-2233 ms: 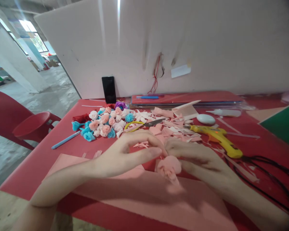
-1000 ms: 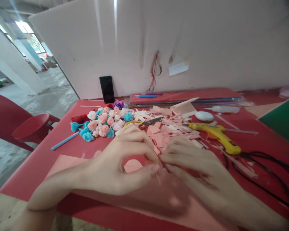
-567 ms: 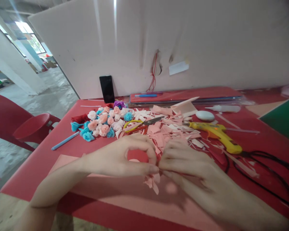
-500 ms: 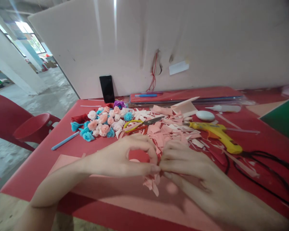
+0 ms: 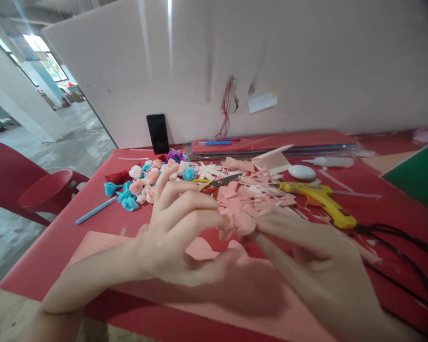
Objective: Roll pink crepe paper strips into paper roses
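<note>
A crinkled pink paper flower [image 5: 243, 223] is pinched between the thumb and fingers of my right hand [image 5: 310, 259]. To its left, my left hand [image 5: 174, 232] has its fingers curved and spread, the thumb apart from them. Its fingertips reach the flower's left edge; whether they touch is hard to tell. Cut pink petal pieces [image 5: 199, 249] lie on the table below, partly covered by my left hand. Beneath both hands stretches a sheet of pink paper [image 5: 92, 244].
Finished paper roses [image 5: 137, 186] are heaped at left, beside a blue stick [image 5: 96, 210]. Scissors [image 5: 226, 180] rest on pink scraps [image 5: 248, 194]. A yellow glue gun [image 5: 324, 199] with black cord lies right, near a white oval object [image 5: 302, 172]. A phone [image 5: 158, 133] leans on the back panel.
My left fingers have opened and lifted away from the pinch. The pink flower has come up into view in my right hand, which has turned slightly.
</note>
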`<action>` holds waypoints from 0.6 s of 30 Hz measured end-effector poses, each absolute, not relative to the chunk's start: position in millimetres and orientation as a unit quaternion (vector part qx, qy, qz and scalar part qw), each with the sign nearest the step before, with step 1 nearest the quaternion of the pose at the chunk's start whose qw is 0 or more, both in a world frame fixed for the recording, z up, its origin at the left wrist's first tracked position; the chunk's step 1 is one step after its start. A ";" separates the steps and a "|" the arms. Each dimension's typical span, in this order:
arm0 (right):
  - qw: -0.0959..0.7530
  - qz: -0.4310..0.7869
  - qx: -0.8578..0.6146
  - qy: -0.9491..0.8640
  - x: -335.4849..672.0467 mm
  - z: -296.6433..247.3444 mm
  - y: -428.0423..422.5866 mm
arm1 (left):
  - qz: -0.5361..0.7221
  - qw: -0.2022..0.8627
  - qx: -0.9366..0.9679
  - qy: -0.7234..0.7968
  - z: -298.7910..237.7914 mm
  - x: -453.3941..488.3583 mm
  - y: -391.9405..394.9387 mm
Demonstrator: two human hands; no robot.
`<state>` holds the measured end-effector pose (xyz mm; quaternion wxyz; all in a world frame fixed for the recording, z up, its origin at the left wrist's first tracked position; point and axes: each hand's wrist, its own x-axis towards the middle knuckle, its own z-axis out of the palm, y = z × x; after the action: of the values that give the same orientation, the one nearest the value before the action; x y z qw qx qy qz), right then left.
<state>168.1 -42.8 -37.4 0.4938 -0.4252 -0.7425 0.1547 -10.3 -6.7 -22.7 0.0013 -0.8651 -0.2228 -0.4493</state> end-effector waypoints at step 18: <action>0.528 0.162 -0.393 -0.735 162.0 -41.7 -49.4 | -0.527 0.224 -0.791 -0.215 -34.5 -0.2 -5.3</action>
<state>162.0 -49.4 -41.7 0.5282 -0.3926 -0.7354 0.1617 -0.2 -5.3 -34.5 0.2237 -0.7913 -0.2151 -0.5268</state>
